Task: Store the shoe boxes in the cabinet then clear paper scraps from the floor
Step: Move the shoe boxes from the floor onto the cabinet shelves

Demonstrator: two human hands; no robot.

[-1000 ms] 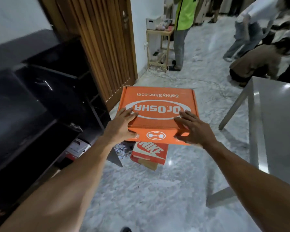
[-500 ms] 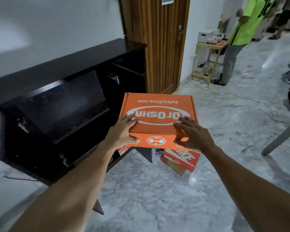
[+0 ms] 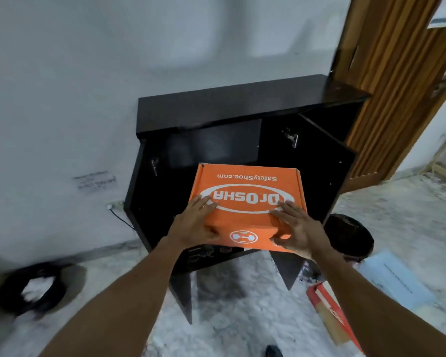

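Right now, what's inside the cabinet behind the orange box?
The black cabinet stands open, dark inside. A back panel shows above the orange box, dim unclear shapes below it. The box, gripped by left hand and right hand, hides the middle.

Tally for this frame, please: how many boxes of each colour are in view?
orange box, held by left hand and right hand: 1
red box, on the floor: 1
light blue box, blurred and may only be a lid: 1
Total: 3
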